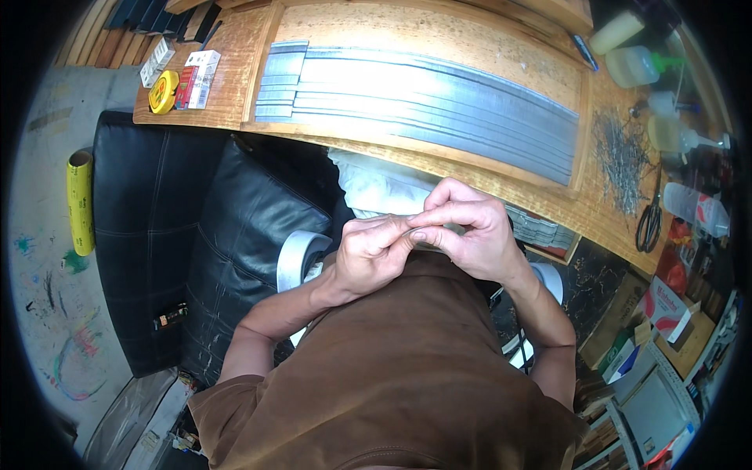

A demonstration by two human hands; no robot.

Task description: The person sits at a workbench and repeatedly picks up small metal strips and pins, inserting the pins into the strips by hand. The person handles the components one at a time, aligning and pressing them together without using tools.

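Note:
In front of my chest, my left hand [370, 249] and my right hand [471, 229] meet at the fingertips. Both are pinched closed, thumbs against forefingers. Anything between them is too small or too hidden to make out. Just beyond the hands runs the front edge of a wooden workbench [376, 153]. On it lie long silvery strips [439, 98] side by side in a shallow wooden frame, with a stack of short strips [280, 82] at their left end.
A heap of thin metal pieces [623, 160] and black-handled scissors [649, 223] lie at the bench's right, near several plastic bottles [631, 66]. At the left end are a yellow tape measure [163, 92] and small boxes [204, 77]. A black padded seat [141, 235] stands at my left.

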